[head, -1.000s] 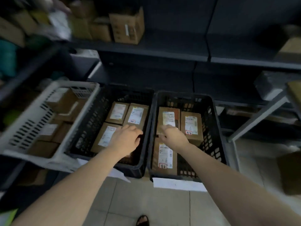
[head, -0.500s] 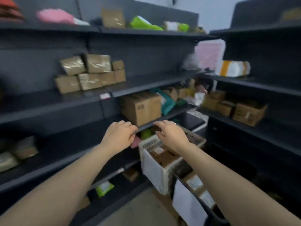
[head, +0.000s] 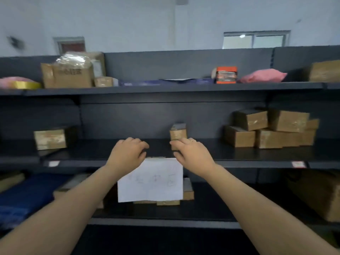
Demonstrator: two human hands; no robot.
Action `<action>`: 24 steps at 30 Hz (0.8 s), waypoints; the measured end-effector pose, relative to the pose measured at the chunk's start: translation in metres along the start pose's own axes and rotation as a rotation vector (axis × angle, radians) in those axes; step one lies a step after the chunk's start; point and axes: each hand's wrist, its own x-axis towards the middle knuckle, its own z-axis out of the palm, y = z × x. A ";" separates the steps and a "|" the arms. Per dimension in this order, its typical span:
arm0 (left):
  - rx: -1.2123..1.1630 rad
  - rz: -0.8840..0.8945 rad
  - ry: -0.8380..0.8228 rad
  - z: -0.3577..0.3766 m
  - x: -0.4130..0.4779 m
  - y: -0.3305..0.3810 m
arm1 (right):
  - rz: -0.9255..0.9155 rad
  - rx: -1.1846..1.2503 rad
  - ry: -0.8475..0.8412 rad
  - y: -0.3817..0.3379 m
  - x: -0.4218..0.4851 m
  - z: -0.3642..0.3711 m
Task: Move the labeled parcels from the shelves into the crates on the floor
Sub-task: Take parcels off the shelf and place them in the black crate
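— One small brown cardboard parcel [head: 178, 133] stands upright on the dark middle shelf [head: 239, 153], close to the back panel.
— Has the right hand [head: 192, 153] got it?
— Its curved fingers overlap the parcel's lower part; whether they grasp it, I cannot tell. The left hand [head: 128, 153], just beside, has loosely curled fingers holding nothing.
— Any writing?
— A white paper sheet [head: 150, 179] hanging from the shelf edge under both hands bears faint red marks, too blurred to read. The large brown carton [head: 68, 75] on the top shelf [head: 165, 89] shows dark print, equally blurred. Stacked brown boxes [head: 270, 129] sit well right of the parcel.
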 end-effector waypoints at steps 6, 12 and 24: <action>0.078 -0.157 0.013 0.036 -0.005 -0.131 | -0.150 0.065 -0.014 -0.072 0.119 0.075; 0.098 -0.286 -0.036 0.068 0.003 -0.242 | -0.292 0.187 -0.034 -0.131 0.235 0.152; 0.166 -0.601 -0.123 0.123 -0.003 -0.464 | -0.388 0.285 -0.182 -0.277 0.415 0.273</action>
